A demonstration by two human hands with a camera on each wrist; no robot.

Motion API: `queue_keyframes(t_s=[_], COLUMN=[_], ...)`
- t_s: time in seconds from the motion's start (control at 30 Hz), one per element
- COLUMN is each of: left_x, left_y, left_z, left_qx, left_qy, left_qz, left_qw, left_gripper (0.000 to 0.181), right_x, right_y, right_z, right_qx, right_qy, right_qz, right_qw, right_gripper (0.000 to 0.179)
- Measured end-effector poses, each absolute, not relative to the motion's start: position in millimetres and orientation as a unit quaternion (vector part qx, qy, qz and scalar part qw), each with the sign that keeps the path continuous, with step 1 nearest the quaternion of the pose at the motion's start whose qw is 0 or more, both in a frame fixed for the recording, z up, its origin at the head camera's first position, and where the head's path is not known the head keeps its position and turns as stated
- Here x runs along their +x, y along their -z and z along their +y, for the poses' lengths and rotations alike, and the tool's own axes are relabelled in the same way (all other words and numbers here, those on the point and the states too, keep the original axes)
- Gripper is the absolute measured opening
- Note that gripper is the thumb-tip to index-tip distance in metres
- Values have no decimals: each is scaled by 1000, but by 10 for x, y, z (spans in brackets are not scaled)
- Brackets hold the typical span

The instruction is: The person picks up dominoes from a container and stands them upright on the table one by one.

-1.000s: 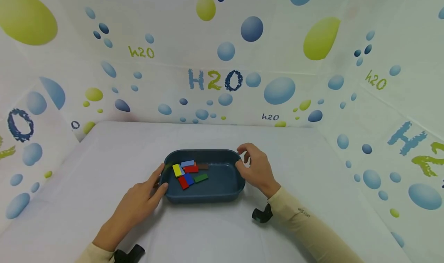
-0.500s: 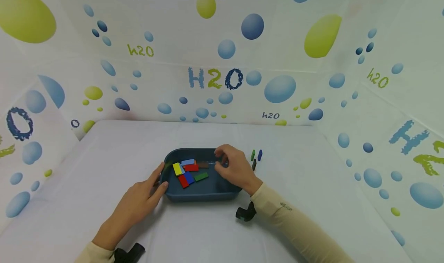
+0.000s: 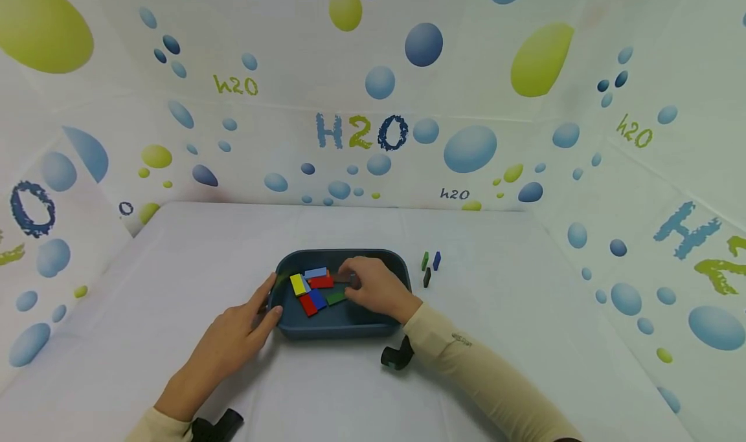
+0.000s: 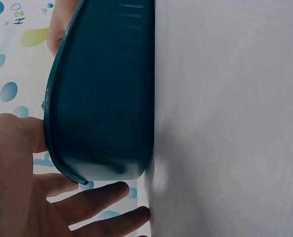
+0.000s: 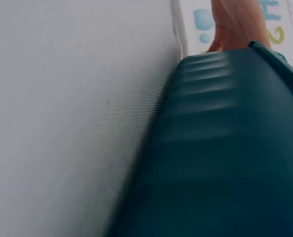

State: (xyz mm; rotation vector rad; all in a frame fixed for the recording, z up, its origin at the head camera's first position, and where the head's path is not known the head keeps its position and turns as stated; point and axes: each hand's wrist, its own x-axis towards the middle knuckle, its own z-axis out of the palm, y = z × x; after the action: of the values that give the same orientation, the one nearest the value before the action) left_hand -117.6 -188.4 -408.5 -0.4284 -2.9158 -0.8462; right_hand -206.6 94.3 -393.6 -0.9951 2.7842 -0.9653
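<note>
My left hand (image 3: 233, 338) grips the left end of a dark blue tray (image 3: 338, 331), thumb at the front corner. In the left wrist view, the left hand's fingers (image 4: 94, 200) spread along the outside of the tray's end wall. My right hand (image 3: 375, 290) reaches inside the tray, index finger and thumb apart around a brown domino block (image 3: 341, 277). The thumb tip is beside a green block (image 3: 336, 298). Left of these lie a yellow block (image 3: 297, 285), red blocks (image 3: 321, 282) and blue blocks (image 3: 316, 298). In the right wrist view, the tray's side wall hides the right hand.
Three blocks stand upright on the white table right of the tray: a green one (image 3: 425, 260), a blue one (image 3: 437, 261) and a dark brown one (image 3: 427, 277). A patterned cloth (image 3: 280, 151) with blue and green bubbles forms the back and sides.
My right hand has moved left from the tray's right rim to the blocks inside. The three upright blocks, hidden behind it earlier, now show. The left hand stays in place.
</note>
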Motion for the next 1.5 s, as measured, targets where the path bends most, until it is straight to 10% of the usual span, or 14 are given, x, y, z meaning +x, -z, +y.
queue_keyframes(t_s=[0.43, 1.5], left_x=[-1190, -1191], left_y=[4101, 4100], left_z=[-1885, -1894], left_qx=[-136, -138], left_qy=[267, 271], left_qz=[-954, -952], left_qw=[30, 28], left_gripper=[68, 68], right_x=[-2087, -2073], right_y=[3996, 4017], right_z=[820, 823], right_qx=[-324, -348], right_qy=[203, 184], right_qz=[916, 915], right_qw=[120, 89], right_gripper=[38, 39])
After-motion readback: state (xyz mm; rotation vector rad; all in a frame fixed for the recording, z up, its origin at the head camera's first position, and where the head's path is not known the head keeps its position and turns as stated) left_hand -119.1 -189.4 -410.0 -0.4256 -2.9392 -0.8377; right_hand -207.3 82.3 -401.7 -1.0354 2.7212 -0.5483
